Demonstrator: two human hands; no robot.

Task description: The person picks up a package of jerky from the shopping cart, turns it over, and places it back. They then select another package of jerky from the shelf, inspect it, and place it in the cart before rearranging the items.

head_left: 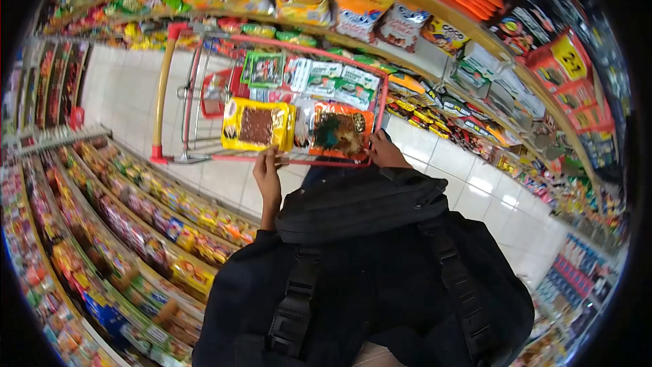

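Note:
A shopping cart (386,88) with a red rim stands in front of me, its wooden handle bar at the left. My left hand (266,167) has its fingers curled over the near rim, the tips by the lower edge of a yellow pack (259,126) with a brown panel. At the near right corner, my right hand (388,152) closes round the rim, right beside an orange pack (341,130) with a dark, partly glossy front. Green-and-white packs (341,81) and a green pack (263,68) lie along the cart's far side.
Snack shelves (299,24) run along the far side and curve down the right. Stocked shelves (146,221) of bright packets fill the left. Pale floor tiles (468,190) show around the cart. A black bag (363,204) is strapped across my chest.

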